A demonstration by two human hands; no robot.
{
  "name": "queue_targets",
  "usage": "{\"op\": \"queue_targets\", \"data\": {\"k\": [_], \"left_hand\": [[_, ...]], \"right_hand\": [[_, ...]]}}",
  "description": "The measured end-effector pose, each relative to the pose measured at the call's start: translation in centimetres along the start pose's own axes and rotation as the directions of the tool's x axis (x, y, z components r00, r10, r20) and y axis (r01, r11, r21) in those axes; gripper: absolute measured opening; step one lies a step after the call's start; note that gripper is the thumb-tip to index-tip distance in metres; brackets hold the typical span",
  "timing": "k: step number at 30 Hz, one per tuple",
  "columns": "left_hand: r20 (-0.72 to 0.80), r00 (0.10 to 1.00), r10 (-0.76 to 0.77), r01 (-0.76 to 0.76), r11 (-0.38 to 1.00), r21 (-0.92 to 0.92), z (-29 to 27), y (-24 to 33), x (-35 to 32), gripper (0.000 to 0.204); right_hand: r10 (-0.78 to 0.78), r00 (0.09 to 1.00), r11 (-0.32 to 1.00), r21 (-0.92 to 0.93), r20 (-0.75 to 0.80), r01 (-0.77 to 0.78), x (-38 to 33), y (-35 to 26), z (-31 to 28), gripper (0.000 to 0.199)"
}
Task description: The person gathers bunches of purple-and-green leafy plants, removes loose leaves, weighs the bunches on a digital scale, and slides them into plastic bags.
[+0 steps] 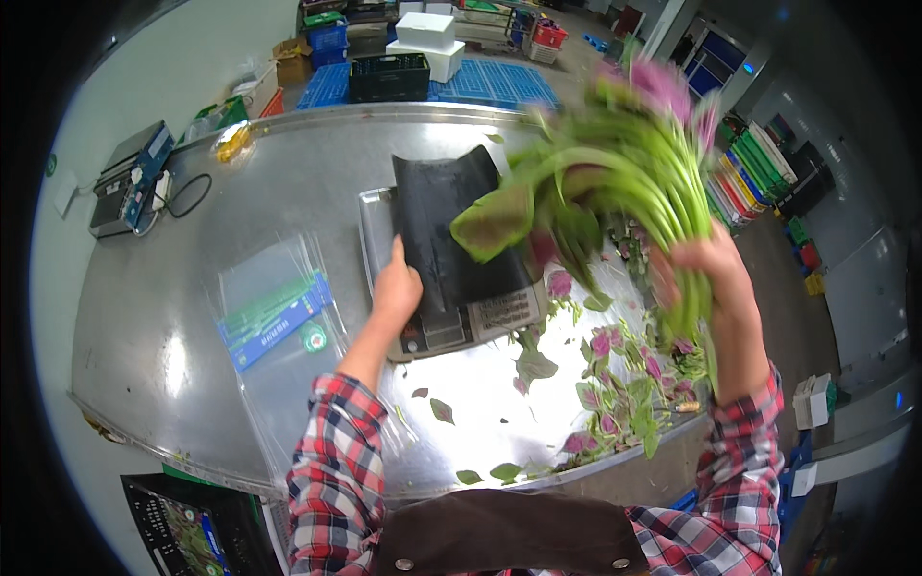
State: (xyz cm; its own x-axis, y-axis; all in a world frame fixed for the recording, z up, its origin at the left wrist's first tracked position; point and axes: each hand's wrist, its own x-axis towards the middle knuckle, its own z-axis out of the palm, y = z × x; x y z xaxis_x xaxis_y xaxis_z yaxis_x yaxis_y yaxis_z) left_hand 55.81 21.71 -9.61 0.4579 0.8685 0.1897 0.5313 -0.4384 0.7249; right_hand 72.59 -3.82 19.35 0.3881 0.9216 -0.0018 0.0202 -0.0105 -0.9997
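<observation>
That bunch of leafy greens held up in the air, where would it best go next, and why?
Probably down onto the black curved sheet on the scale. The right hand grips the bunch of greens by its stems, lifted just beside the sheet, while the left hand rests on the sheet's edge as if steadying it.

Clear plastic bags (274, 307) on steel table (163, 317), black crate (388, 77), white boxes (427, 43), blue pallets (490, 82)

Clear plastic bags (279, 317) with blue-green labels lie left on the steel table. A white printed label (506, 312) fronts the scale. White boxes (427, 38) stand behind.
</observation>
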Motion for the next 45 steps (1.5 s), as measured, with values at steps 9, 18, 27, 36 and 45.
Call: {"op": "queue_targets", "data": {"k": [9, 18, 27, 36, 45], "left_hand": [[0.166, 0.947, -0.276, 0.322, 0.801, -0.504, -0.1, 3.7, -1.4, 0.056], [0.167, 0.967, -0.193, 0.255, 0.738, -0.624, -0.5, 0.6, 0.1, 0.059], [0.07, 0.973, -0.221, 0.214, 0.973, 0.085, 0.2, -6.7, -17.0, 0.037], [0.346, 0.928, -0.137, 0.031, 0.955, 0.295, 4.4, -4.7, -19.4, 0.022], [0.957, 0.247, 0.149, 0.276, 0.936, -0.217, 1.1, 7.9, -18.2, 0.045]], "right_hand": [[0.104, 0.993, 0.944, -0.32, 0.051, -0.082, 22.2, 19.1, 5.2, 0.033], [-0.173, 0.98, 0.422, -0.892, 0.097, 0.163, 19.7, 22.4, 6.1, 0.074], [0.002, 0.983, 0.465, -0.87, -0.185, -0.165, -1.2, 33.5, -2.9, 0.034], [-0.373, 0.891, 0.484, -0.766, 0.257, 0.423, -7.6, 38.0, 0.1, 0.016], [-0.362, 0.904, 0.311, -0.944, -0.227, -0.112, -3.8, 30.1, -11.5, 0.027]]}}
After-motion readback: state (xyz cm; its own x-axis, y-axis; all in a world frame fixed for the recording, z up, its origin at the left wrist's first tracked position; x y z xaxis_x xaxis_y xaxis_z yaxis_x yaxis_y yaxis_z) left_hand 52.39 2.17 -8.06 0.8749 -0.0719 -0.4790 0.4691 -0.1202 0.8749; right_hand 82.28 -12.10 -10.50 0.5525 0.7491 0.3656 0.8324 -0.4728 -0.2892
